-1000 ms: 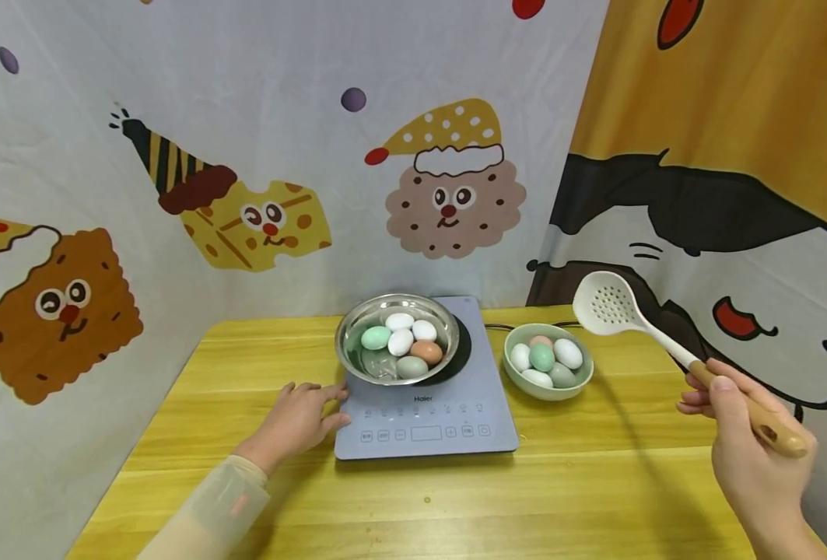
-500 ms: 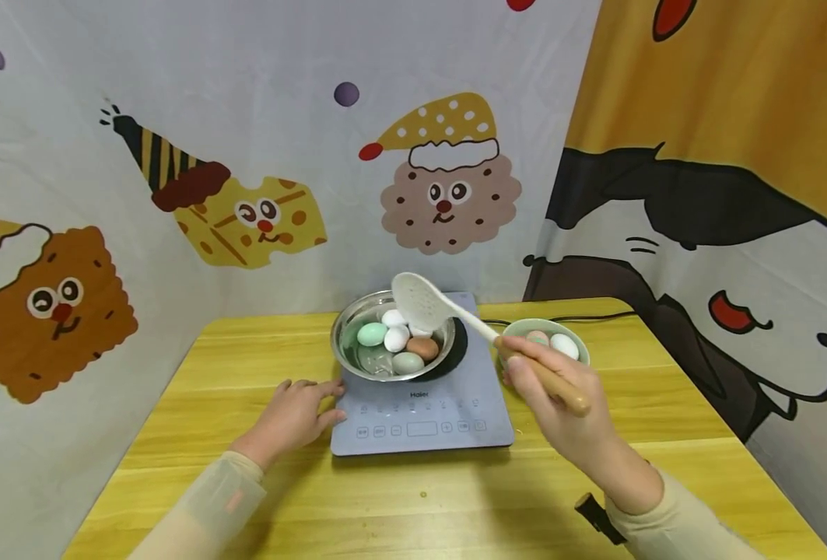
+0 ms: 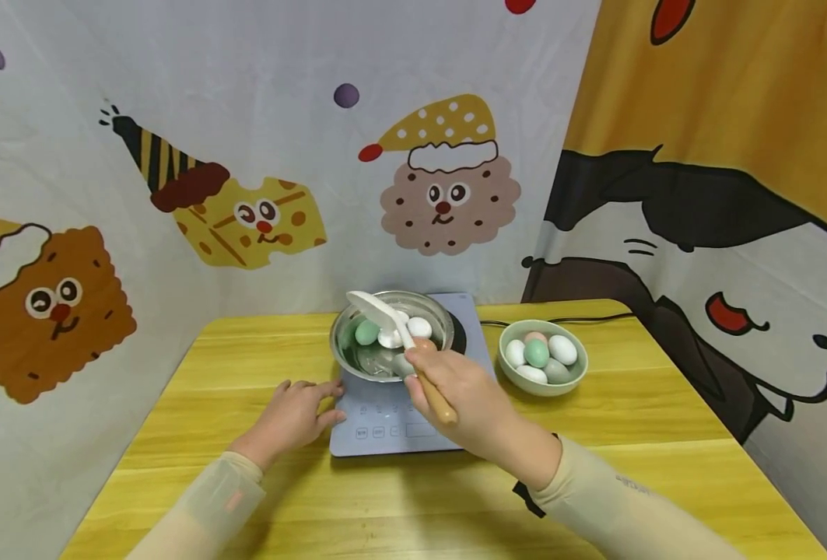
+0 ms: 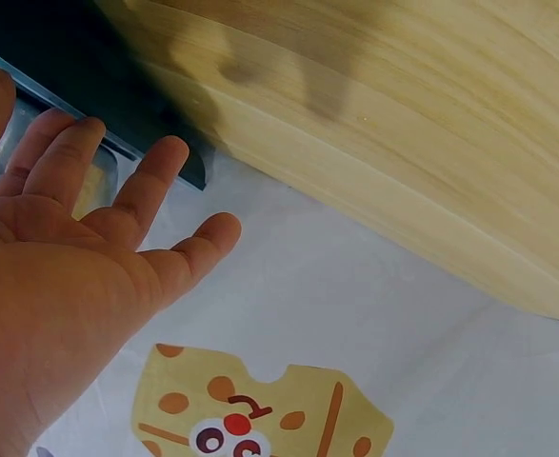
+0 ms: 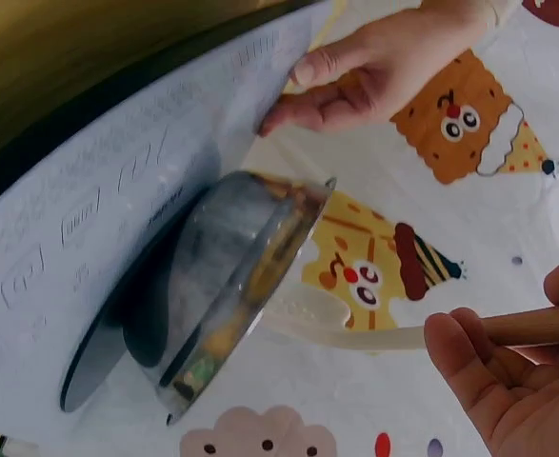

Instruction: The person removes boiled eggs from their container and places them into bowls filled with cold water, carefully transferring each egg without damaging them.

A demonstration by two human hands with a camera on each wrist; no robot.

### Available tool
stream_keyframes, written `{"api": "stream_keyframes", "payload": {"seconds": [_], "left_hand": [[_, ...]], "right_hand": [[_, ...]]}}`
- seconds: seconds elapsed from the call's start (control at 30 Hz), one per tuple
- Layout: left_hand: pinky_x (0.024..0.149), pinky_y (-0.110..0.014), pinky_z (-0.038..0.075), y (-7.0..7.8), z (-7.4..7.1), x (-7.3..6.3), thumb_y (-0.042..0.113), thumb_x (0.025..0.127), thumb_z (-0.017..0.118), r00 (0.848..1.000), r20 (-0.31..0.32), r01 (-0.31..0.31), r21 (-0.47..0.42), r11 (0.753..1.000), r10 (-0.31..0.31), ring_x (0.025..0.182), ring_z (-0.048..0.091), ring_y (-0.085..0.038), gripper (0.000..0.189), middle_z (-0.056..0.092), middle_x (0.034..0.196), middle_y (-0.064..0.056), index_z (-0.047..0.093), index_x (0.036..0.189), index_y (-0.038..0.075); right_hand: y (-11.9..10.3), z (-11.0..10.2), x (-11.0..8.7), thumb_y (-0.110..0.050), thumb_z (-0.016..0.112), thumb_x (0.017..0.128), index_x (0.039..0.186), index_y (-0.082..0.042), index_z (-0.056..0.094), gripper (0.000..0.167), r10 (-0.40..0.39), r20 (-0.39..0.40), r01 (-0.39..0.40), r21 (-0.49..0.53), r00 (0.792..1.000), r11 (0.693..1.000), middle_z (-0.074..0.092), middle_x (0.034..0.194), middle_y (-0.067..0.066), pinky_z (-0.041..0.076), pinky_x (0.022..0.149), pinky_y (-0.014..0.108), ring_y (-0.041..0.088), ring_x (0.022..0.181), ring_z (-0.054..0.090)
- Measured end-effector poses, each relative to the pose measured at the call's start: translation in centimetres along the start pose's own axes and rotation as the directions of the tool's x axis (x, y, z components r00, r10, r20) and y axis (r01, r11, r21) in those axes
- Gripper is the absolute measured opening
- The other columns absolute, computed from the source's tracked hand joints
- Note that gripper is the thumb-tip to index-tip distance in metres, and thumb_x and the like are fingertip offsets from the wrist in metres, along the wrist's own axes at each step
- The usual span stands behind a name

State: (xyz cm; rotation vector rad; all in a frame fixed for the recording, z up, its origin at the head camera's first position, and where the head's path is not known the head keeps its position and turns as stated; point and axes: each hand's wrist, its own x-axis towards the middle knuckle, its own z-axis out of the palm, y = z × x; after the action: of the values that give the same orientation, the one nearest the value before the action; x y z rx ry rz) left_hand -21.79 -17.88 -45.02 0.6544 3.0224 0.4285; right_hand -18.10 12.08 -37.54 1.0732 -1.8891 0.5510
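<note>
A white slotted skimmer (image 3: 376, 307) with a wooden handle is gripped in my right hand (image 3: 465, 397). Its head hangs tilted over the left part of a steel basin (image 3: 341, 354). Inside the basin lie several eggs, among them a green egg (image 3: 367, 333) and a white egg (image 3: 419, 327); the skimmer and hand partly cover the others. The basin stands on a flat induction cooker (image 3: 378, 400). At the cooker's left edge, the fingers of my left hand (image 3: 287, 424) touch its side. In the left wrist view, that hand's fingers are spread and fairly straight.
Right of the cooker stands a pale green bowl (image 3: 542, 387) holding several eggs. A black cord (image 3: 591, 318) runs behind it along the table's back edge. The wooden table (image 3: 357, 505) meets a printed cloth (image 3: 280, 124) at the back.
My right hand has swung the skimmer left from the table's right side, past the green bowl, and lowered it over the basin. My left hand has stayed at the cooker's edge.
</note>
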Motion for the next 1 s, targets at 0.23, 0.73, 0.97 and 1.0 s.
{"api": "stream_keyframes", "payload": {"seconds": [0.23, 0.73, 0.97, 1.0], "left_hand": [[0.115, -0.080, 0.036, -0.3, 0.0, -0.2, 0.036, 0.100, 0.076, 1.000, -0.007, 0.006, -0.013, 1.000, -0.006, 0.130, 0.066, -0.045, 0.049, 0.075, 0.137, -0.006, 0.070, 0.140, 0.010], [0.117, -0.080, 0.035, -0.1, 0.2, -0.1, 0.036, 0.101, 0.075, 1.000, 0.008, 0.024, -0.033, 0.999, -0.024, 0.133, 0.065, -0.044, 0.047, 0.072, 0.143, -0.006, 0.070, 0.139, 0.010], [0.117, -0.080, 0.034, 0.0, 0.0, -0.1, 0.036, 0.100, 0.076, 1.000, 0.007, 0.027, -0.044, 0.999, -0.027, 0.132, 0.065, -0.044, 0.048, 0.074, 0.140, -0.006, 0.070, 0.140, 0.011], [0.117, -0.080, 0.034, 0.0, 0.0, -0.1, 0.036, 0.100, 0.076, 1.000, 0.008, 0.030, -0.045, 0.999, -0.030, 0.132, 0.065, -0.045, 0.048, 0.074, 0.140, -0.006, 0.070, 0.141, 0.010]], "right_hand": [[-1.1, 1.2, 0.0, -0.022, 0.054, 0.109, 0.119, 0.004, 0.073, 0.034, 0.048, -0.009, -0.048, -0.005, 0.999, 0.999, 0.081, 0.109, 0.014, 0.067, 0.081, 0.034, 0.026, 0.094, 0.080], [-1.8, -1.1, -2.8, -0.022, 0.057, 0.111, 0.117, 0.004, 0.077, 0.034, 0.169, -0.016, -0.163, 0.191, 0.985, 0.968, 0.082, 0.103, 0.013, 0.065, 0.080, 0.027, 0.021, 0.086, 0.079], [0.2, -3.8, -4.4, 0.000, 0.060, 0.106, 0.123, 0.014, 0.071, 0.025, 0.658, 0.182, -0.607, 0.612, 0.731, 0.506, 0.082, 0.098, 0.018, 0.067, 0.070, 0.032, 0.015, 0.075, 0.077], [0.6, -4.0, -4.5, -0.004, 0.057, 0.109, 0.125, 0.015, 0.069, 0.028, 0.723, 0.232, -0.658, 0.647, 0.651, 0.385, 0.082, 0.100, 0.019, 0.068, 0.071, 0.036, 0.016, 0.076, 0.078]]}}
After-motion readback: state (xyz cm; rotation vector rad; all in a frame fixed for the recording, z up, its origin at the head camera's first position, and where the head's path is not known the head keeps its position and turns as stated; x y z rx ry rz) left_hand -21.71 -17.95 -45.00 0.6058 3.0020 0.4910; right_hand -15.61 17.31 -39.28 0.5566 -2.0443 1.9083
